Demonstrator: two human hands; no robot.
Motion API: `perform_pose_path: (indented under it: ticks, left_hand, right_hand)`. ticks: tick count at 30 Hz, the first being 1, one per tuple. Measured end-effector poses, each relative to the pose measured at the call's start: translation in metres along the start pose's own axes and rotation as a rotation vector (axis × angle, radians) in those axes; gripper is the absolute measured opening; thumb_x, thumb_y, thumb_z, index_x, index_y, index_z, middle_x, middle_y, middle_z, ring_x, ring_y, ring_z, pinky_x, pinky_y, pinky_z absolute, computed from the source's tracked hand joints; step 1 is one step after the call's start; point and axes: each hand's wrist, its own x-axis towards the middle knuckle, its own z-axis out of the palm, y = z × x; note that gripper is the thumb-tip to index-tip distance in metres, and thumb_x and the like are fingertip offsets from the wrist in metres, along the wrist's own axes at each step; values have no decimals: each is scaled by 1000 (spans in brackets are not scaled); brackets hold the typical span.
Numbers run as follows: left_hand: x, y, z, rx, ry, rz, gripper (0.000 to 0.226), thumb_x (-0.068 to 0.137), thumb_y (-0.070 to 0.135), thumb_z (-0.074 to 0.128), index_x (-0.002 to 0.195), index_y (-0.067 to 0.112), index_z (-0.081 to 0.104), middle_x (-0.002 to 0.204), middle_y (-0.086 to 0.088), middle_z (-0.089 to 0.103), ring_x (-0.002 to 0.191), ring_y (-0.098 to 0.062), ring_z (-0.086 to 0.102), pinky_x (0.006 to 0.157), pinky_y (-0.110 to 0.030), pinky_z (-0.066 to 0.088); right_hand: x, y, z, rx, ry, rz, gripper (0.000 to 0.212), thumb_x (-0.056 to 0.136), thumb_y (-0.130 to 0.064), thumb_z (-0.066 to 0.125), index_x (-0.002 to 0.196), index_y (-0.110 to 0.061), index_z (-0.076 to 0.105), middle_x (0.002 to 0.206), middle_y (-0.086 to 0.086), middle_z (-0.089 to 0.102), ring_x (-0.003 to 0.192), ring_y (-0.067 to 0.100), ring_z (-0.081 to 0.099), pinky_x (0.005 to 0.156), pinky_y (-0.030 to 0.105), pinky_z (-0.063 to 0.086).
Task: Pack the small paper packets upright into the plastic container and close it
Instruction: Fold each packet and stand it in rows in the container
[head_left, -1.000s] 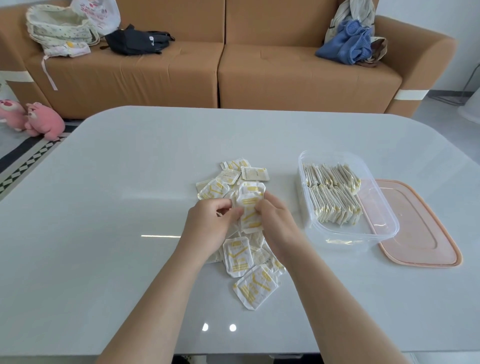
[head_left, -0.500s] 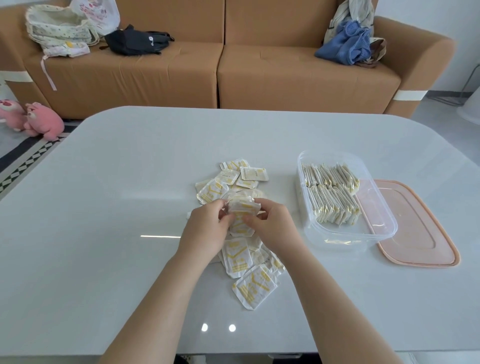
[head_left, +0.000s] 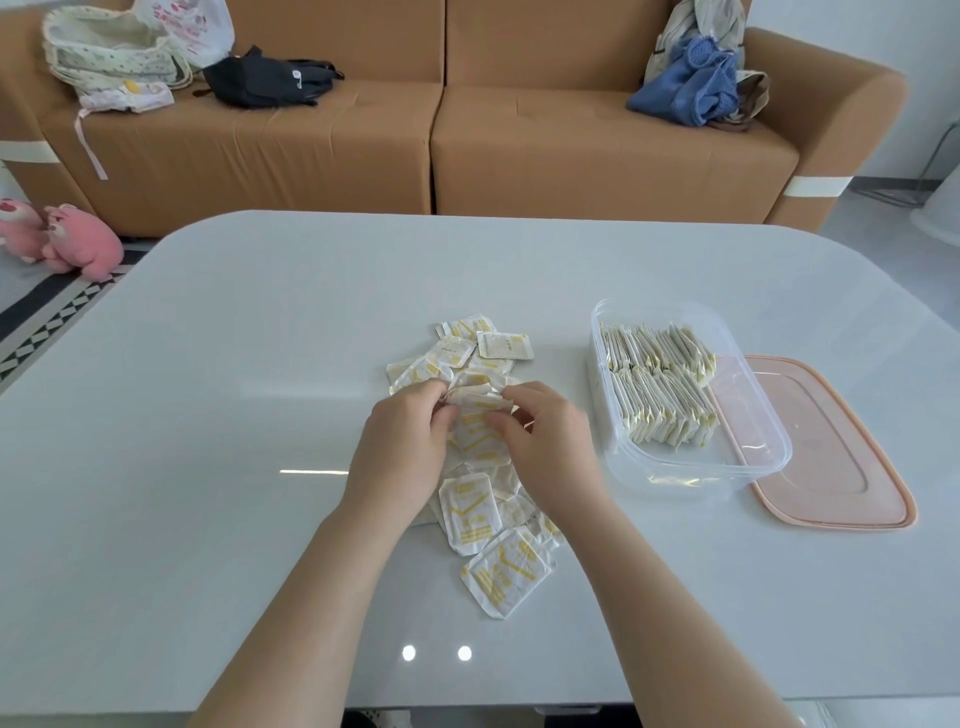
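A packet bundle is pinched by the left hand and right hand, probably for squaring. The container stands open at their 3 o'clock for loading.

On the table, a pile of packets lies about the middle, trailing toward the near edge. Above the pile's middle the left hand and right hand meet, pinching a bunch of packets between them. Right of the pile, apart from it, stands the container, with rows of packets upright in its far left part. The lid lies flat against its right side, toward the right edge. A sofa stands behind the far edge.
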Motion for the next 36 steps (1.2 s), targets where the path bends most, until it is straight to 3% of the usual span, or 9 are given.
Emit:
perform_pose_path:
  ticks: [2, 5, 11, 15, 19, 23, 27, 30, 36]
  left_hand:
    - [0, 4, -5, -79, -17, 25, 12, 91, 17, 58, 87, 26, 51, 75, 4, 58, 56, -10, 48, 56, -23, 37]
    - [-1, 1, -5, -63, -108, -20, 28, 87, 19, 65, 105, 33, 48, 82, 7, 55, 56, -9, 46, 55, -20, 36]
    - [-1, -7, 3, 88, -187, -103, 23, 86, 18, 67, 79, 20, 45, 76, 4, 57, 67, -16, 54, 59, -31, 39]
    - [-3, -7, 3, 103, -261, -99, 18, 88, 21, 65, 84, 20, 47, 73, 8, 50, 71, -18, 52, 62, -31, 37]
    - [-3, -3, -1, 119, -234, -44, 12, 91, 21, 62, 85, 21, 51, 72, 9, 50, 73, -21, 53, 62, -33, 40]
    - [0, -2, -9, -6, -189, -26, 17, 92, 25, 61, 78, 22, 52, 74, 5, 49, 66, -14, 47, 61, -29, 38]
    - [0, 0, -12, -117, -182, -62, 14, 96, 31, 54, 88, 20, 58, 89, 3, 48, 72, -10, 50, 67, -24, 39]
    - [1, 0, -10, -100, -180, -85, 23, 96, 32, 52, 87, 13, 62, 94, 2, 50, 73, -10, 53, 68, -22, 38]
    - [-3, 1, -8, -143, -202, -113, 38, 97, 32, 52, 67, 9, 49, 52, 9, 37, 48, -8, 32, 50, -24, 26]
  right_hand:
    - [2, -2, 0, 89, 33, 30, 13, 87, -13, 67, 98, -12, 73, 87, -9, 62, 64, 4, 53, 64, 16, 41]
    - [4, -1, 1, 164, 23, 84, 18, 87, -15, 67, 105, -15, 72, 85, -11, 61, 62, -1, 52, 62, 8, 37]
    - [2, 8, 4, 2, -168, 121, 38, 88, -12, 66, 126, -12, 61, 119, -3, 57, 80, 7, 52, 76, 11, 35]
    - [2, 12, 2, -158, -300, 30, 17, 88, -10, 62, 105, -8, 62, 111, 0, 52, 72, 11, 48, 63, 4, 34]
    - [2, 14, 1, -216, -270, -57, 9, 88, -9, 60, 86, -5, 52, 93, -1, 48, 71, 16, 44, 59, 19, 29]
    - [5, 11, -7, -117, -245, -101, 10, 94, -20, 55, 95, -10, 58, 91, -7, 50, 87, 14, 44, 73, 27, 33]
    - [2, 6, -8, 132, -336, 67, 22, 99, -29, 46, 114, -17, 56, 103, -4, 62, 102, 13, 54, 84, 25, 41]
    - [0, 6, -2, 213, -360, 136, 29, 96, -39, 41, 114, -22, 55, 101, -9, 63, 98, 13, 57, 92, 39, 46]
    - [2, 4, -5, 297, -370, 235, 27, 100, -35, 38, 100, -14, 54, 83, -9, 54, 77, 9, 51, 75, 31, 42]
